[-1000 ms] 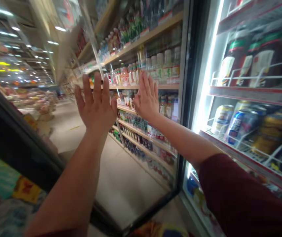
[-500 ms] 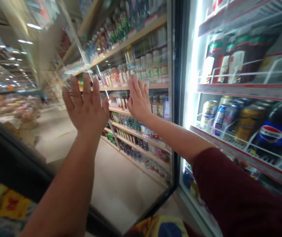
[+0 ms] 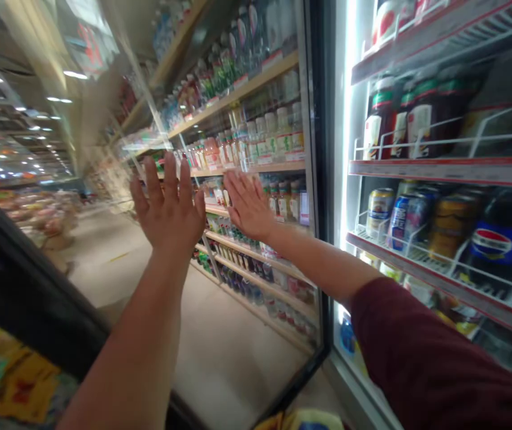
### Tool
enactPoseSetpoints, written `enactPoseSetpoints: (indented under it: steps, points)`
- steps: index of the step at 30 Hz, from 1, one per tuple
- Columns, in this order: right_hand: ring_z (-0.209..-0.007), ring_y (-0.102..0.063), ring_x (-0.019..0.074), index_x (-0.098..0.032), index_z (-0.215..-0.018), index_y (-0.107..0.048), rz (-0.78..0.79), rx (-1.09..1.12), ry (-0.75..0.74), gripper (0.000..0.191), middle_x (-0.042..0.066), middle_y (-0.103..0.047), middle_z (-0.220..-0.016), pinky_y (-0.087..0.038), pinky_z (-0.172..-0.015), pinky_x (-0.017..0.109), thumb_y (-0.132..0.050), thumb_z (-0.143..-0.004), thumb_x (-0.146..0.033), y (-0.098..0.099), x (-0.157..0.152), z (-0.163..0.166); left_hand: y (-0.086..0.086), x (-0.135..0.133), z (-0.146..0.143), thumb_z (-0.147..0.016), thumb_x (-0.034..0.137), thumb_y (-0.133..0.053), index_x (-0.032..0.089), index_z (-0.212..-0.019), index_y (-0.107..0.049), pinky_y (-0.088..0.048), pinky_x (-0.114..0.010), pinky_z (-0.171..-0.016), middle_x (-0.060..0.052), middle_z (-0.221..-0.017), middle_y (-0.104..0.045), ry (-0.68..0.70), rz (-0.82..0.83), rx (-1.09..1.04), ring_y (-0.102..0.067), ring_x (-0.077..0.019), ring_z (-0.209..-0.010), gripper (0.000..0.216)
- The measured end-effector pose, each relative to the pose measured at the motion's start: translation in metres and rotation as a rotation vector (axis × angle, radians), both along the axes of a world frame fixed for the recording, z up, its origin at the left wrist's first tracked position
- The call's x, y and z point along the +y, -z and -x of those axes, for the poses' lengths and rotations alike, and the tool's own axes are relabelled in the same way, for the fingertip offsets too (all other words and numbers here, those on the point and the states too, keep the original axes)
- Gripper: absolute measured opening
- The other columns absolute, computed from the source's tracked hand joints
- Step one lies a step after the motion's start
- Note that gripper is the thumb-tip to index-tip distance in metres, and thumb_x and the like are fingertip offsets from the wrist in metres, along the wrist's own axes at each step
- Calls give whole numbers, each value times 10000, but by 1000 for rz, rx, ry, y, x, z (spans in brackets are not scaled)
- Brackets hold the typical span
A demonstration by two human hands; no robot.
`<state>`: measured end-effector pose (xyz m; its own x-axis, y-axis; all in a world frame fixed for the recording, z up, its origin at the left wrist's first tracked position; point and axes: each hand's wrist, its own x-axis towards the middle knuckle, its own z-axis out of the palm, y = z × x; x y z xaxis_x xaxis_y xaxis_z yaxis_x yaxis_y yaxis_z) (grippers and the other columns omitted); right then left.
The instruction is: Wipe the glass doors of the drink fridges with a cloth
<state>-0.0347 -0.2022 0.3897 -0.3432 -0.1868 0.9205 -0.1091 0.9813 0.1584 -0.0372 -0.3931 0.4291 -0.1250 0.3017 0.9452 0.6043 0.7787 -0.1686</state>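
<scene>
My left hand (image 3: 169, 206) is raised with its fingers spread, palm flat toward the glass fridge door (image 3: 238, 334), which stands swung open to the left. My right hand (image 3: 247, 204) lies flat against the same glass a little to the right, fingers stretched out. Neither hand holds anything. A dark red sleeve covers my right upper arm. Through the glass I see store shelves of bottles (image 3: 264, 140). To the right, the lit fridge interior holds drink cans (image 3: 399, 218) and dark bottles (image 3: 417, 122) on wire racks.
The door's black frame (image 3: 36, 298) runs across the lower left. A shop aisle floor (image 3: 116, 257) stretches away behind the glass, with display stands at far left. Colourful packaging (image 3: 9, 382) shows at the bottom left. A Pepsi bottle (image 3: 502, 239) lies on the fridge's middle rack.
Both hands have stayed flat on the glass and sit slightly lower in the view. The view has shifted, with the door edge now further left and more upright.
</scene>
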Motion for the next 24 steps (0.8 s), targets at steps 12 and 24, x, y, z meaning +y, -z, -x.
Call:
enactPoseSetpoints:
  steps: [12,24]
  points:
    - [-1606,-184,212,-162,-1620,-281,82,99,-106,597,71,-355,-1683,-178,-1338,456,-290,-1055,-351,26,-5,8,-1,0,-1,-1038,444,-443,272,-1635,-272,29,-616,-1308,-42,-1715,-198,29,-21,-39,-46,-282,-1613,645]
    - [-1610,-168,234,-135,-1644,-217,165,73,-103,632,104,-327,-1691,-168,-1321,505,-228,-1044,-332,24,16,7,-1,2,-5,-1035,453,-440,288,-1626,-298,95,-621,-1294,-27,-1704,-229,21,-47,-63,-80,-282,-1609,629]
